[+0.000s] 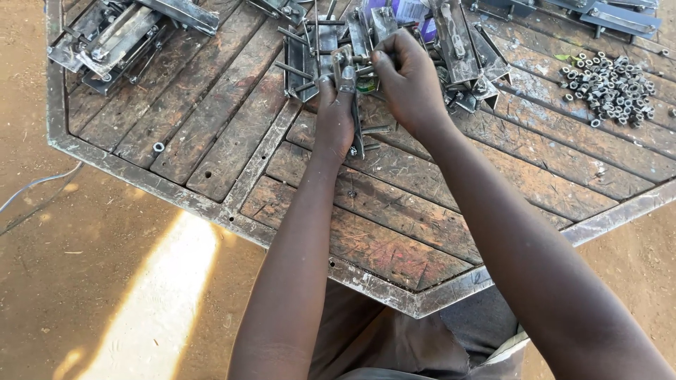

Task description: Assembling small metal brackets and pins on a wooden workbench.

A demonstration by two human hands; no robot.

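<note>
My left hand (333,116) grips a grey metal tool (350,91), likely pliers, whose handle runs down past my palm. The tool's head sits up against a small metal latch part (352,56) among a cluster of steel brackets (461,42). Just to the right, my right hand (406,76) is closed with its fingertips pinching that same metal part. Both hands hover over the far middle of a worn wooden table (394,239) with a steel frame.
A heap of small steel nuts (611,88) lies at the right. More welded brackets (120,35) sit at the far left. A lone nut (158,147) rests near the left edge. Loose bolts (377,130) lie by my hands. Bare dirt ground (105,281) surrounds the table.
</note>
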